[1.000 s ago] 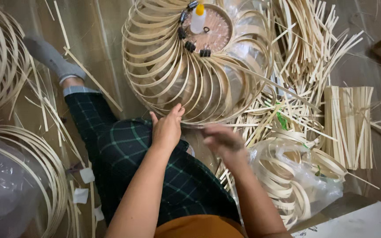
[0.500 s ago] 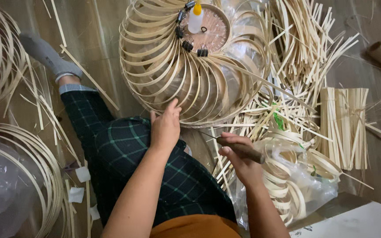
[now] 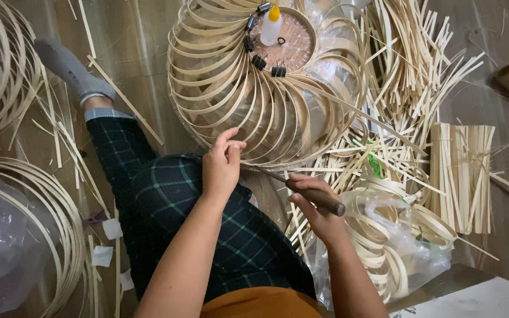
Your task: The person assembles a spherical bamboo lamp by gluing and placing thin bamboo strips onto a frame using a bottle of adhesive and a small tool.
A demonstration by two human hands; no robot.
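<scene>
Head view | right hand (image 3: pixel 313 206) now clenched on a wooden-handled tool (image 3: pixel 316 197), empty a second ago, blade toward the frame's lower rim | left hand (image 3: pixel 222 165) still pinching a strip on the bamboo lamp frame (image 3: pixel 266 88), which rests on the floor against the knee | cutting or prying looks ready.
</scene>
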